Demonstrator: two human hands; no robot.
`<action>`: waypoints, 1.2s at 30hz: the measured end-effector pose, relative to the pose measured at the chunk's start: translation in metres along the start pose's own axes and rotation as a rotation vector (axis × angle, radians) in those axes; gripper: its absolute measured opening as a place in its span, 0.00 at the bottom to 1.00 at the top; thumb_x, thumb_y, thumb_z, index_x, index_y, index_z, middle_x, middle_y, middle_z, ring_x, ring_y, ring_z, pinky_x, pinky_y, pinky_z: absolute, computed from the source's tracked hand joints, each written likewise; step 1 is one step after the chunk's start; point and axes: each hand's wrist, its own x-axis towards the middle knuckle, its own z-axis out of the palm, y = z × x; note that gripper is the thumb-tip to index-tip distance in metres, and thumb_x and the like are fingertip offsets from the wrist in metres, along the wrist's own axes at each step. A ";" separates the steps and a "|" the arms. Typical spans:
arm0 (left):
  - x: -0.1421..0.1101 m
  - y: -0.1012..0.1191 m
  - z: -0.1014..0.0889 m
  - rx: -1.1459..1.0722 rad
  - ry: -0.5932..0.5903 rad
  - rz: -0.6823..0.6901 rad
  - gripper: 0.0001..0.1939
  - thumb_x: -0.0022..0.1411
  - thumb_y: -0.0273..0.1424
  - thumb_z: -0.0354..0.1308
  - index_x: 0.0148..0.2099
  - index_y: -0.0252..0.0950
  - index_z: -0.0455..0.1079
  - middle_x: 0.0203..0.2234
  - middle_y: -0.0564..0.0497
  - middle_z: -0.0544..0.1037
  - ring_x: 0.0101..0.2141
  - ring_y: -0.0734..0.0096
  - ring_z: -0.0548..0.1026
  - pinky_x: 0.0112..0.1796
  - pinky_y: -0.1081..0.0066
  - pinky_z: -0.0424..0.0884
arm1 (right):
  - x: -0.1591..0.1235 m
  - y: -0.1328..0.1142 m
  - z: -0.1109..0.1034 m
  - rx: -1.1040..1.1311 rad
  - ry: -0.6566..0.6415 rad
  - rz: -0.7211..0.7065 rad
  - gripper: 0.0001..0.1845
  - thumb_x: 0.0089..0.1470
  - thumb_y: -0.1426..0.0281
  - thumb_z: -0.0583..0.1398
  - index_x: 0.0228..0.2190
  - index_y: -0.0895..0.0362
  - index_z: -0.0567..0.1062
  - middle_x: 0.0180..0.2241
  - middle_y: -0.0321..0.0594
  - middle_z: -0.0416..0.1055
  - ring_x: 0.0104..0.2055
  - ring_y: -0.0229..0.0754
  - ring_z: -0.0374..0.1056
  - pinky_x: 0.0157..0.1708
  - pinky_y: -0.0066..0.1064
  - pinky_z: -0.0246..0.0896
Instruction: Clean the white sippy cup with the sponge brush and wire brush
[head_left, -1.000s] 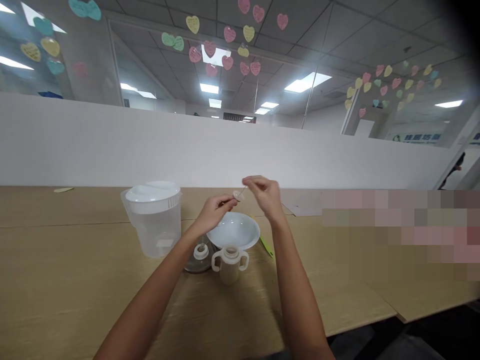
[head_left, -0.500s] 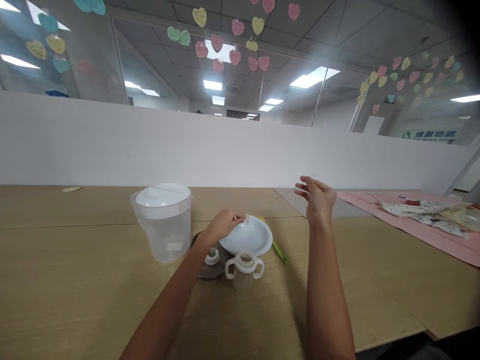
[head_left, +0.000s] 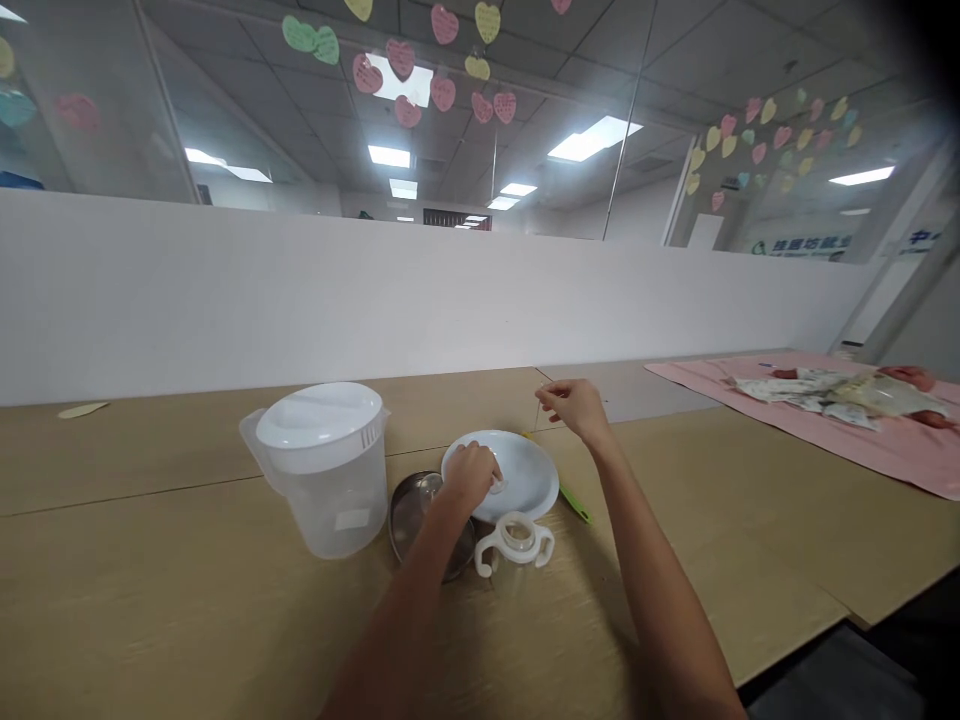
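My left hand [head_left: 472, 476] is closed at the near left side of a white bowl [head_left: 536, 500], its fingers pinched on a small translucent piece [head_left: 498, 486] just above the bowl. Behind the bowl, my right hand [head_left: 576, 406] is raised with its fingers pinched around a thin wire-like stick [head_left: 537, 412] that points downward. In front of the bowl stands a clear cup with a white two-handled collar [head_left: 517, 540]. A round metal dish [head_left: 409, 515] lies left of the bowl, partly covered by my left forearm. A green handle [head_left: 576, 502] sticks out at the bowl's right.
A translucent lidded pitcher [head_left: 324, 480] stands to the left. Far left on the table [head_left: 187, 580] lies a flat pale piece [head_left: 82, 410]. At right, a pink cloth [head_left: 885, 460] bears papers and a plastic bag [head_left: 877, 393]. A white wall [head_left: 375, 300] backs the table.
My left hand has moved toward me and lower over the bowl with the small piece. My right hand has come left and lower, and the stick has swung to upright. The view has shifted.
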 end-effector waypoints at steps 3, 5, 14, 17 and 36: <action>0.001 -0.001 0.010 -0.050 -0.031 0.004 0.10 0.51 0.22 0.52 0.32 0.32 0.75 0.31 0.39 0.76 0.39 0.58 0.70 0.40 0.64 0.61 | 0.000 0.000 0.005 -0.117 -0.105 -0.017 0.10 0.43 0.67 0.57 0.25 0.61 0.75 0.22 0.39 0.71 0.21 0.34 0.66 0.17 0.20 0.60; 0.001 -0.004 0.016 -0.103 -0.071 0.001 0.09 0.50 0.23 0.53 0.32 0.32 0.75 0.30 0.41 0.77 0.34 0.62 0.72 0.36 0.67 0.63 | -0.001 0.000 0.006 -0.183 -0.173 -0.025 0.08 0.42 0.69 0.58 0.23 0.61 0.74 0.22 0.39 0.71 0.20 0.33 0.66 0.16 0.19 0.59; 0.000 -0.019 -0.001 -0.382 -0.016 0.069 0.15 0.57 0.26 0.41 0.34 0.32 0.70 0.30 0.51 0.75 0.33 0.72 0.71 0.34 0.76 0.63 | -0.007 0.000 0.004 -0.524 -0.529 0.036 0.03 0.36 0.76 0.60 0.15 0.62 0.72 0.16 0.40 0.70 0.17 0.34 0.64 0.17 0.22 0.57; -0.005 -0.012 -0.021 -0.530 0.054 0.057 0.14 0.58 0.29 0.41 0.32 0.32 0.68 0.26 0.50 0.73 0.29 0.72 0.69 0.33 0.73 0.64 | -0.006 0.000 0.008 -0.637 -0.548 0.000 0.04 0.35 0.76 0.61 0.14 0.61 0.72 0.16 0.41 0.70 0.19 0.37 0.65 0.20 0.25 0.58; -0.060 0.055 -0.090 -0.598 -0.058 0.306 0.09 0.56 0.28 0.47 0.33 0.35 0.69 0.30 0.51 0.74 0.32 0.72 0.70 0.33 0.74 0.62 | -0.080 -0.079 -0.046 -0.046 -0.725 -0.281 0.21 0.41 0.62 0.62 0.40 0.56 0.71 0.22 0.36 0.72 0.22 0.34 0.66 0.16 0.21 0.59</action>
